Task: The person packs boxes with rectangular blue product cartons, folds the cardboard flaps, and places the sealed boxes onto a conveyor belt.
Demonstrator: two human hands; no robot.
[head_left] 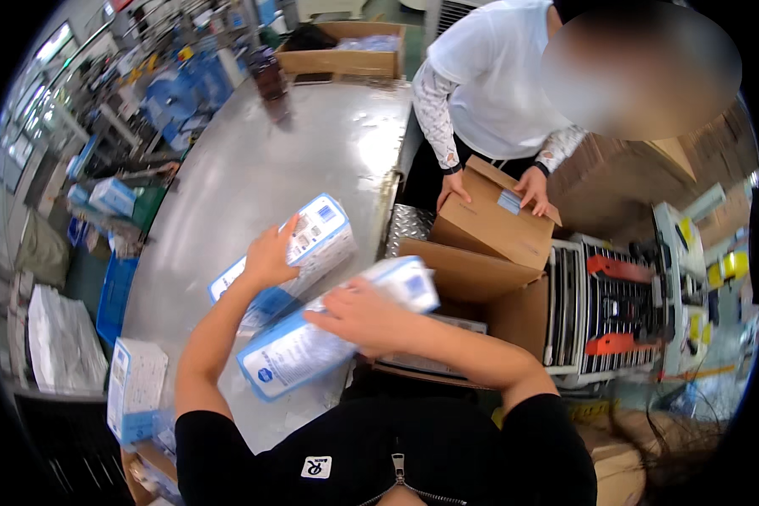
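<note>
Over the metal table (219, 181), my left hand (270, 257) grips a long white-and-blue box (325, 240) from above, fingers closed over its upper side. My right hand (367, 320) holds a second white-and-blue box (291, 354), tilted and a little blurred, nearer to me. The two boxes lie slantwise side by side, and their far right ends point up. Just right of the second box stands an open brown carton (514, 320), its inside partly hidden by my right forearm; a flat pale edge shows low in it.
Across the open carton, a co-worker in white holds another brown carton (497, 219). A roller conveyor with red parts (620, 304) stands at the right. A dark bottle (267, 74) is at the table's far end. Another white-and-blue box (137, 388) stands at lower left, near a blue crate (116, 295).
</note>
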